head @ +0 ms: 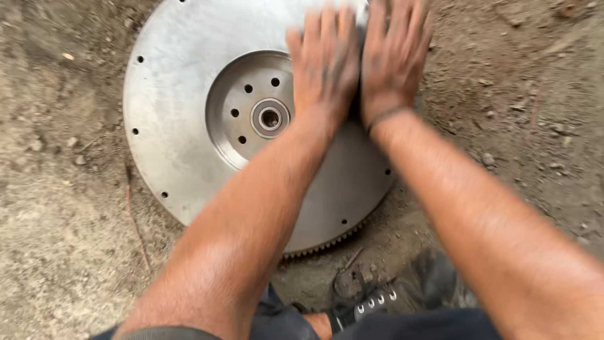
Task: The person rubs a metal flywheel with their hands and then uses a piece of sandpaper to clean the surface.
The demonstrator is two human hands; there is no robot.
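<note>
A large round steel flywheel [176, 145] lies flat on the dirt, with a toothed ring around its rim and a recessed centre holding a bearing [270, 118] and several bolt holes. My left hand [324, 63] lies palm down on the flywheel's face, just right of the centre recess, fingers together and pointing away from me. My right hand [393, 53] presses flat beside it on the flywheel's upper right part, touching the left hand. Something pale shows under the fingertips of both hands; I cannot tell what it is. Both hands are blurred with motion.
Bare brown dirt [63, 239] with small stones and twigs surrounds the flywheel. My dark boot with laces [384, 296] and dark trouser leg sit at the bottom edge, close to the flywheel's near rim.
</note>
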